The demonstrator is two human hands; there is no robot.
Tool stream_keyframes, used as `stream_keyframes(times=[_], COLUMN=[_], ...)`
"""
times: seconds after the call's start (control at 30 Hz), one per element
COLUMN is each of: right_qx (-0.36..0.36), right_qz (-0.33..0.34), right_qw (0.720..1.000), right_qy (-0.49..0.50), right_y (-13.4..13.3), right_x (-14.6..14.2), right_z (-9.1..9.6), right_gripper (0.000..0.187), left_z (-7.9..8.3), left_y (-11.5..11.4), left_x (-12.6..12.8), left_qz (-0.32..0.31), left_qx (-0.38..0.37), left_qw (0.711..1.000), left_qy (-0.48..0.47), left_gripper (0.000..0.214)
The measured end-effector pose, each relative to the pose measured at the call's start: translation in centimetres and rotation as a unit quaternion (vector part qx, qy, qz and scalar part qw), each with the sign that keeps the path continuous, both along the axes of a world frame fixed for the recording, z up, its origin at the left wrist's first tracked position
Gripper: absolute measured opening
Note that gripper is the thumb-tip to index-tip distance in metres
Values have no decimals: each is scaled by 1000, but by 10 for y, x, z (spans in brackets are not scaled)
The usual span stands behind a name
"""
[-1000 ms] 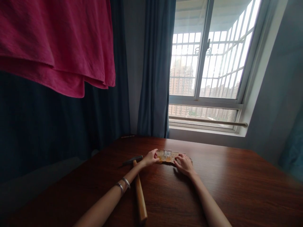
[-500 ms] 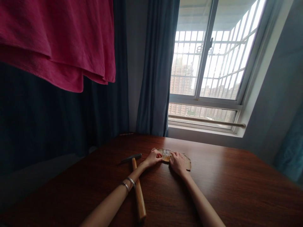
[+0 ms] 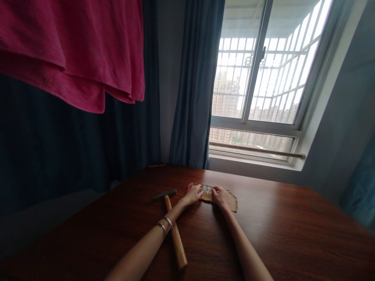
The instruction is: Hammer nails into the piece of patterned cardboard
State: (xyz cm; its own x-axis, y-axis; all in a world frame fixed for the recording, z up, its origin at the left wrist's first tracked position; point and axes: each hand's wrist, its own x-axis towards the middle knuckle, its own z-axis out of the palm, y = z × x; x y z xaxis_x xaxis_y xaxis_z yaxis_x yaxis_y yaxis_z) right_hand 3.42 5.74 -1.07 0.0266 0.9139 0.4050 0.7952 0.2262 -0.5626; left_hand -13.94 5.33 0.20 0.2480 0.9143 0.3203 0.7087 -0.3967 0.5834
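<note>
A flat piece of torn brown cardboard (image 3: 233, 203) lies toward the far side of the table, with rows of small holes in it. Thin nails (image 3: 206, 187) stand upright in a row in its middle part. My left hand (image 3: 193, 195) grips the cardboard's left part, its bent fingertips beside the nails. On the other side of the row, my right hand (image 3: 220, 197) has its fingers curled in a pinch; what lies between them is too small to make out. A hammer (image 3: 178, 246) with a wooden handle lies under my left forearm, touching neither hand's fingers.
The brown wooden table (image 3: 278, 226) reaches to the window wall. Dark blue curtains (image 3: 190, 117) hang behind it, and a pink towel (image 3: 96, 58) hangs at the upper left. A barred window (image 3: 254, 86) stands at the back right.
My right hand's fingers, spread over the cardboard before, are now curled into a pinch. My left fingers have shifted slightly right, closer to the nails. The view has moved a little.
</note>
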Motion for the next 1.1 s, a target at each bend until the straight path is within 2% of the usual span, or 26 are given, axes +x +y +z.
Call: stream_keyframes(times=[0.23, 0.53, 0.73, 0.9, 1.1], right_qx=[-2, 24, 28, 25, -30], right_qz=[-18, 41, 55, 51, 68], right_qw=[1000, 999, 998, 997, 994], right_qy=[-20, -7, 30, 57, 77], right_y=[-8, -13, -8, -7, -7], right_x=[-8, -10, -6, -7, -6], right_z=[-1, 1, -1, 1, 9], right_gripper=[26, 22, 20, 23, 25], left_z=[-5, -5, -3, -2, 1], left_y=[13, 6, 3, 2, -2], left_x=[-6, -5, -4, -3, -3], left_qz=[50, 83, 77, 82, 77], left_qx=[16, 21, 56, 37, 37], left_qw=[998, 996, 995, 995, 994], left_qy=[-19, -10, -22, -44, -68], left_gripper=[26, 17, 17, 21, 19])
